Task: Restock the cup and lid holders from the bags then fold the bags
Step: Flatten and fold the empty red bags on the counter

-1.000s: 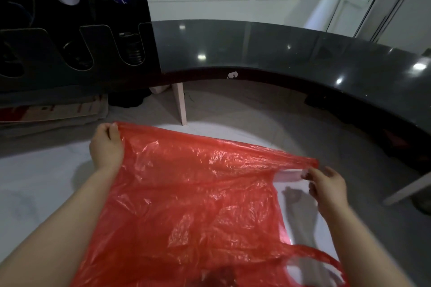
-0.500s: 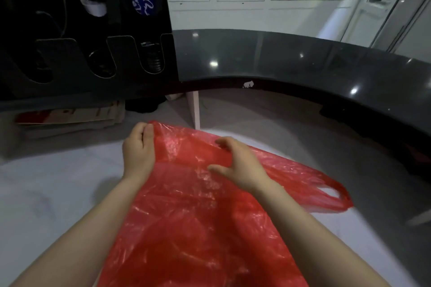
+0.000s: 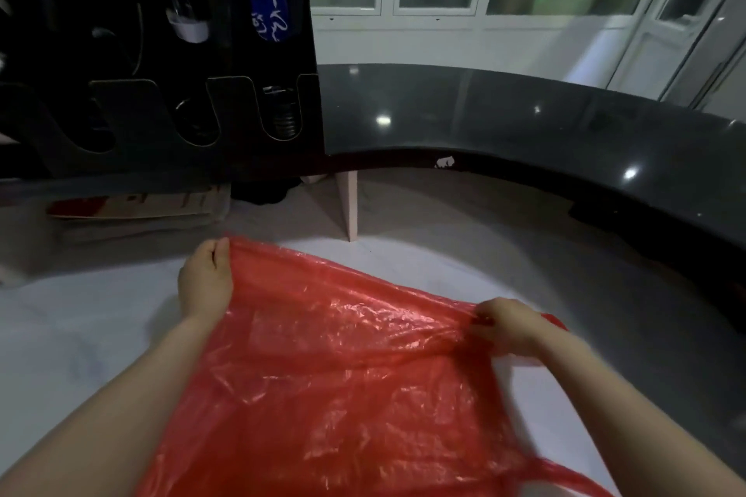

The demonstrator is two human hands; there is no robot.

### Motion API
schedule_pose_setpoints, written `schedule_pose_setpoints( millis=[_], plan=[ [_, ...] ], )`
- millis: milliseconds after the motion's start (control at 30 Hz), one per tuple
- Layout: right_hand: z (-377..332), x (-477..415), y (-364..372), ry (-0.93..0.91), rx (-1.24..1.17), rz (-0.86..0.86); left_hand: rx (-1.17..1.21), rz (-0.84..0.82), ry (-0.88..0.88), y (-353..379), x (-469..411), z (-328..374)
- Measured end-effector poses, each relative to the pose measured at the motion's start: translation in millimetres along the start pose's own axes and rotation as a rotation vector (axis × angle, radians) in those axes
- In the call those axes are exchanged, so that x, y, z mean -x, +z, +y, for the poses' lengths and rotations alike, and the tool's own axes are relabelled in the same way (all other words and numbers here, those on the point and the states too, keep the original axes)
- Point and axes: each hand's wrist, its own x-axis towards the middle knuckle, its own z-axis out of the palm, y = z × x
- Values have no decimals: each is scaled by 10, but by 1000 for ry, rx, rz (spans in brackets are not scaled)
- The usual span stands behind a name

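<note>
Above the pale floor [image 3: 80,319], the left hand [image 3: 204,282] and right hand [image 3: 510,325] each pinch the red bag [image 3: 343,375], pulling its edge taut, probably for folding.

right hand [image 3: 510,325] shifted right, red bag [image 3: 343,375] stretched

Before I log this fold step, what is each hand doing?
Left hand: grips the far left corner of the red plastic bag.
Right hand: pinches the bag's far right edge.
</note>
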Motion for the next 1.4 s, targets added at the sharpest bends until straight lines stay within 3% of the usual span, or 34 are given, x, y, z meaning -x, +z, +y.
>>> schedule_pose_setpoints(
  millis=[200, 300, 400, 533, 667, 767, 900, 1067, 1267, 1400],
  plan=[
    [442, 47, 117, 164, -70, 19, -89, -158, -142, 186, -81, -213],
    [460, 42, 190, 235, -76, 190, -1, -313, -348, 258, -88, -299],
    [391, 9, 253, 234, 7, 423, 146, -359, -581, 284, 4, -344],
    [412, -49, 314, 293, 107, 471, 287, -413, -639, 201, 108, -388],
    [346, -85, 414, 308, 79, 501, 240, -445, -552, 138, 218, -465],
    [28, -102, 469, 144, 10, 543, 133, -388, -448, 160, 238, -407],
    [-347, -134, 762, -82, 60, 352, -44, -370, -307, 223, 244, -317],
    [-113, -231, 908, 108, 54, 183, -256, -346, -93, 205, 214, -306],
    [62, -284, 837, 137, 54, 165, -159, -337, -90, 218, 317, -191],
    [138, -339, 754, 196, 53, 156, -134, -449, 97, 52, 615, -78]
  ],
)
